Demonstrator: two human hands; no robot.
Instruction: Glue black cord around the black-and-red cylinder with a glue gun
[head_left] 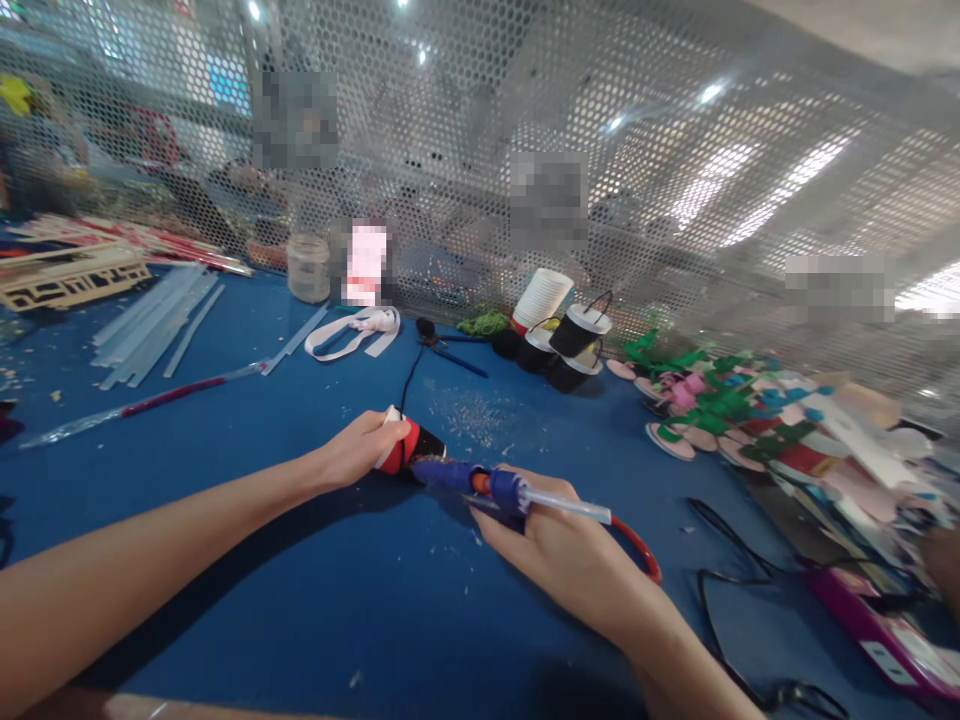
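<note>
Cup [412, 447] partly behind left hand [369, 440], glue gun [451, 474] indistinct at tip

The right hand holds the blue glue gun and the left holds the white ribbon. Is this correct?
One error: in the head view, the left hand holds a red-and-black cup; the white ribbon lies on the table. The right hand does hold the blue glue gun.

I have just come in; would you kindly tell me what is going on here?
At a blue table, a person's left grip holds a red and black cup, tilted, while the right grip holds a blue hot glue gun, a glue stick jutting from its back. The gun's front end is at the cup; whether it touches is unclear. Black-and-white cups with cord loops stand farther back.
</note>
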